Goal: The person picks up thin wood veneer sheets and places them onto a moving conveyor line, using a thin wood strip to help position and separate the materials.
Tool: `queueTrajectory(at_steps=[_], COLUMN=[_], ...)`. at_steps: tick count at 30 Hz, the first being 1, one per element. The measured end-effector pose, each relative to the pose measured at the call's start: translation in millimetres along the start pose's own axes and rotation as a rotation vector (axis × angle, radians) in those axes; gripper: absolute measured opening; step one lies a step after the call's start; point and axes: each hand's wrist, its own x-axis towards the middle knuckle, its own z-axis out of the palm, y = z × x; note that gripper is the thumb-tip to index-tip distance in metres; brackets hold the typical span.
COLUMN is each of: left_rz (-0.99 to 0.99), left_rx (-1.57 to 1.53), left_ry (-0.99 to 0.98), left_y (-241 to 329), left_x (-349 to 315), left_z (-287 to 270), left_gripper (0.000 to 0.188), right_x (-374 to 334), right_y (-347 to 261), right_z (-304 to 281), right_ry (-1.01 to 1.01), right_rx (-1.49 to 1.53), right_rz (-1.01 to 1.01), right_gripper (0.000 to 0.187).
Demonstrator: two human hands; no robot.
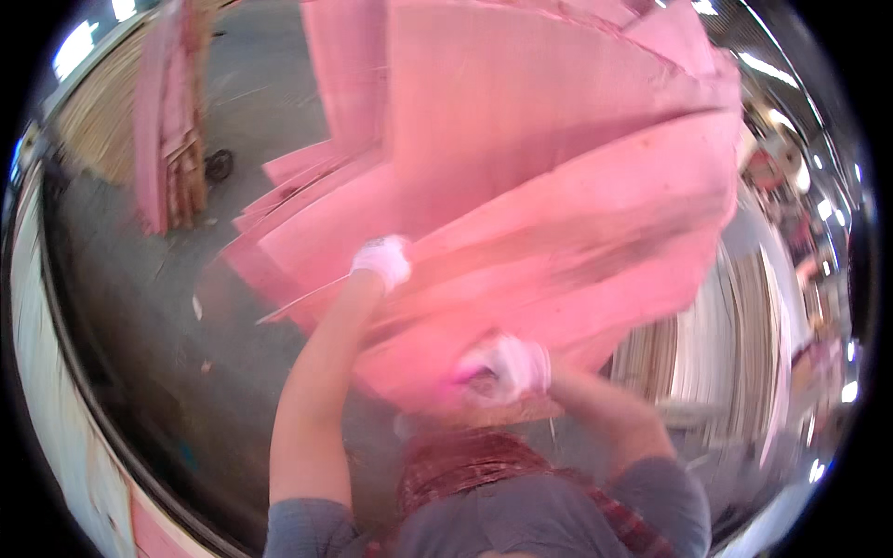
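Note:
A fanned pile of pink-faced wood veneer sheets (465,130) spreads out in front of me, its edges uneven and overlapping. My left hand (383,260), in a white glove, is closed at the edge of the uppermost veneer sheet (595,223), which has dark streaks across it. Nearer my body, my right hand (507,367), gloved too, is curled over the near part of the pile. Motion blurs its fingers, and a bright pink smear shows at their tips. What lies inside that hand is hidden.
On the far left stands an upright stack of pink and tan sheets (167,139) beside a small dark wheel (219,166). Pale stacked sheets (707,344) are close on my right. Scraps lie on the grey floor (139,344). A pale ledge (56,409) curves along the left.

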Motion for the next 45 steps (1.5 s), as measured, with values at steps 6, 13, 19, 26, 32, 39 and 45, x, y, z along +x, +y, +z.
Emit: queueTrajectory(at_steps=[6,13,19,26,32,39,45], left_rz=[0.133,0.062,-0.475,-0.112,-0.39,-0.878,-1.182], left_rx=[-0.136,-0.155,-0.302,0.619,1.011,1.151,1.311], left_ry=[-0.027,0.213,0.011,0.738,1.034,1.228,1.215], left_y=[61.2,164.0,323.4,475.4,659.0,898.9,1095.2], left_x=[-86.2,-322.6,-440.4,-519.8,-701.7,-884.5,-993.3], left_z=[80.3,255.2,170.9,132.1,148.7,271.2,383.8], left_gripper=[0.03,0.048,0.046,0.035,0.032,0.04,0.038], right_x=[-214.7,-343.4,-341.7,-308.1,-345.0,-521.2,-707.1], right_y=[164.2,288.2,258.0,83.8,-130.3,-346.2,-495.1], right_z=[52.7,64.7,15.1,-71.5,-59.9,67.0,225.8], right_ry=[0.609,0.566,0.432,0.164,-0.348,-1.185,-1.943], right_rx=[0.746,0.891,0.954,0.971,1.181,1.392,1.382], right_rz=[0.585,0.629,0.463,-0.081,-0.496,-0.525,-0.344], right_gripper=[0.018,0.026,0.025,0.024,0.024,0.024,0.024])
